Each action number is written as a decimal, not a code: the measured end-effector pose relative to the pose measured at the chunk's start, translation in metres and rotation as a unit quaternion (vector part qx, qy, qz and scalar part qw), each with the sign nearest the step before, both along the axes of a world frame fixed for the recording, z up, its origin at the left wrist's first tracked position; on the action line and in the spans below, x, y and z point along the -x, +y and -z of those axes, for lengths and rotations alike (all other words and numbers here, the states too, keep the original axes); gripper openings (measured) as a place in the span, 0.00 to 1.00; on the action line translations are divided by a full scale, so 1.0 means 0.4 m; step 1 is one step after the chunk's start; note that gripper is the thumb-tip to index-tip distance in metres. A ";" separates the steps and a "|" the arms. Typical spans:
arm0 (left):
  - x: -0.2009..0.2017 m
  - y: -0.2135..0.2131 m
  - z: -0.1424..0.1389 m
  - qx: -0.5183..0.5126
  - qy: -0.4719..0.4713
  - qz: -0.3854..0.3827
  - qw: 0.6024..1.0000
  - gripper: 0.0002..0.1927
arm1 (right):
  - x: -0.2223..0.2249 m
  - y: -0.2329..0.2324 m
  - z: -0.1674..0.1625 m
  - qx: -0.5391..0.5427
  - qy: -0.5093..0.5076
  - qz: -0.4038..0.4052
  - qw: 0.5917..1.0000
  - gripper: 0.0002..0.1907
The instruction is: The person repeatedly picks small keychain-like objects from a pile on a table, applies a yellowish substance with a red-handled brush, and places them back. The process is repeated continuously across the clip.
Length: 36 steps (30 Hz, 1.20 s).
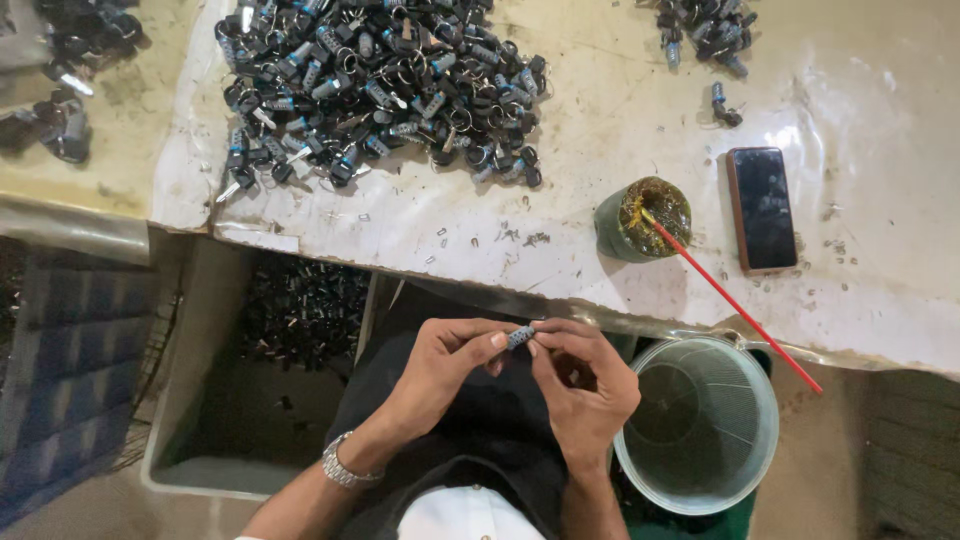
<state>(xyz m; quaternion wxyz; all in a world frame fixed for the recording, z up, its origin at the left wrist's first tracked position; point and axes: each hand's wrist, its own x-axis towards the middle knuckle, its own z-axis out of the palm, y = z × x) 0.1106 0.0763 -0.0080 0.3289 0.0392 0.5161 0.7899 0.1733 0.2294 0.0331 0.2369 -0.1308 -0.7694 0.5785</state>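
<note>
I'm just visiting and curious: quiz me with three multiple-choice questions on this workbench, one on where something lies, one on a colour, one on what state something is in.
1. Where does the phone lie?
A. in the bucket
B. on the table, right of the green cup
C. on the heap of parts

2. What colour is the stick in the green cup?
A. red
B. blue
C. white

3. How is the small grey part held?
A. by the left hand alone
B. lying loose on the table
C. between the fingertips of both hands

Answers: 1 B, it lies flat beside the cup; 2 A, the stick is plainly red; 3 C, left hand and right hand both pinch it.
</note>
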 end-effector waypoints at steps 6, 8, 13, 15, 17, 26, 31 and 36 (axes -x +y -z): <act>0.010 0.001 0.004 -0.017 -0.014 0.000 1.000 0.15 | 0.010 0.004 -0.010 -0.031 0.010 -0.018 0.999 0.09; 0.011 0.003 -0.002 0.017 0.007 0.001 1.000 0.14 | 0.012 0.003 -0.014 -0.041 -0.001 -0.015 0.999 0.08; 0.003 0.000 -0.023 0.093 0.118 -0.024 0.988 0.12 | 0.016 0.015 -0.005 -0.002 -0.029 -0.028 0.999 0.09; 0.004 -0.003 -0.028 0.125 0.211 -0.029 0.969 0.10 | 0.019 0.028 0.008 0.085 -0.072 -0.036 0.993 0.12; 0.010 -0.003 -0.030 0.139 0.189 -0.002 0.972 0.09 | 0.026 0.046 0.029 0.196 -0.129 -0.049 0.971 0.18; 0.006 0.036 -0.064 0.145 0.251 0.011 0.957 0.17 | 0.017 0.147 0.057 0.073 -0.046 0.007 0.996 0.06; 0.000 0.049 -0.081 0.157 0.312 -0.066 0.935 0.16 | 0.048 0.233 0.024 0.145 0.103 0.231 0.957 0.09; 0.004 0.050 -0.094 0.196 0.390 -0.133 0.890 0.16 | 0.008 0.248 -0.001 0.069 0.185 0.269 0.943 0.06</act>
